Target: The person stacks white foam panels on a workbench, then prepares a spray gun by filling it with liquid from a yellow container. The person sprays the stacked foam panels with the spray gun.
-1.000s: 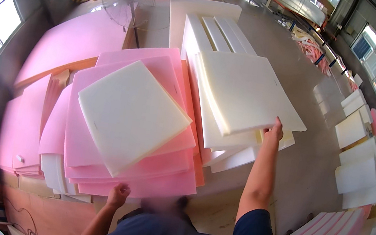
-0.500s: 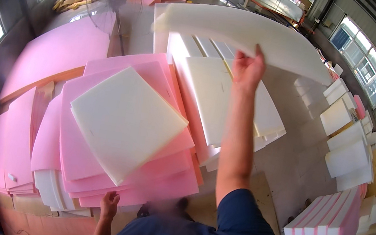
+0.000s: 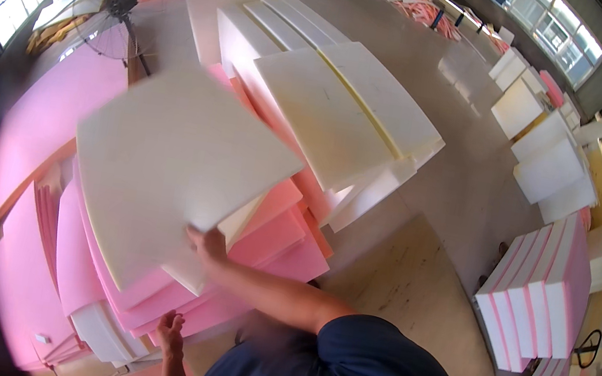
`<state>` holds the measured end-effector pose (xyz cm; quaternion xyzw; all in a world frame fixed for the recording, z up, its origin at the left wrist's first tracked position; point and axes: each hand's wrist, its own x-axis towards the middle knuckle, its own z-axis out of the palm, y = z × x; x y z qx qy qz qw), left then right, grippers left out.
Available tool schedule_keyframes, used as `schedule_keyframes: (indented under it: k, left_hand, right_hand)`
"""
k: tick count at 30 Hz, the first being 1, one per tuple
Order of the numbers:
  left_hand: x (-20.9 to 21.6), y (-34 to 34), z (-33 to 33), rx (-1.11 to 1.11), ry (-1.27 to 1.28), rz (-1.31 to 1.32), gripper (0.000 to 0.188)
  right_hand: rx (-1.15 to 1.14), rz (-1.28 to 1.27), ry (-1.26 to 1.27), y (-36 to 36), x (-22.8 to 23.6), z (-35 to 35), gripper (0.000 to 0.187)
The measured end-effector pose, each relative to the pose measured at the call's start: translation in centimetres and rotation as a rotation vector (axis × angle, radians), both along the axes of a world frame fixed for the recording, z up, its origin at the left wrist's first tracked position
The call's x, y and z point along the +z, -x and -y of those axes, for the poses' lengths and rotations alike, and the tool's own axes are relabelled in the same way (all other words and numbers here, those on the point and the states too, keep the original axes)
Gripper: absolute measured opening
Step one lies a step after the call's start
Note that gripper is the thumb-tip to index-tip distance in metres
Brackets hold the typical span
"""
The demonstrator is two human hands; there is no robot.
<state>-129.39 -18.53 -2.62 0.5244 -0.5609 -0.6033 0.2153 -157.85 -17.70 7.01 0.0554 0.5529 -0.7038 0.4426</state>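
Observation:
A large white foam sheet [image 3: 173, 152] hangs tilted over a stack of pink foam sheets [image 3: 286, 242]. My right hand [image 3: 208, 246] is closed on its near right edge, with the thumb side against the top face. Below it, the corner of another white sheet [image 3: 186, 275] sticks out, lying on the pink stack; the rest is hidden. My left hand [image 3: 170, 331] is just off the near edge of the pink stack, empty, its fingers loosely bent and apart.
White foam blocks [image 3: 329, 110] stand beyond the stack to the right. Larger pink sheets [image 3: 53, 109] curve along the left, with a stand fan [image 3: 123, 6] behind. At right are pink-and-white layered blocks [image 3: 536, 292] and white blocks [image 3: 549, 160]. A brown board [image 3: 396, 282] lies on the floor.
My right hand has swung the white sheet from beyond the white blocks leftward and nearer, over the pink stack. The view has shifted; my left hand stays near the stack's edge.

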Motion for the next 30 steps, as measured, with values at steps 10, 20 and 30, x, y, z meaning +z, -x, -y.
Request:
schedule_keyframes:
  k: [10,20,30]
  left_hand:
    - [-1.7,18.4,-6.4,-0.525,-0.120,0.147,0.045]
    - [-13.8,52.3,-11.4,-0.243,-0.409,-0.439,0.040]
    - [21.7,58.6,-7.7,-0.304,0.232,-0.410,0.038]
  right_hand:
    - [0.091,-0.823,-0.363,16.7,-13.2,-19.1,0.030]
    - [-0.800,0.011,-0.335,56.0,-10.9,-34.9,0.027]
    - [-0.674,-0.200,0.296,53.9,-0.1,-31.9,0.041]
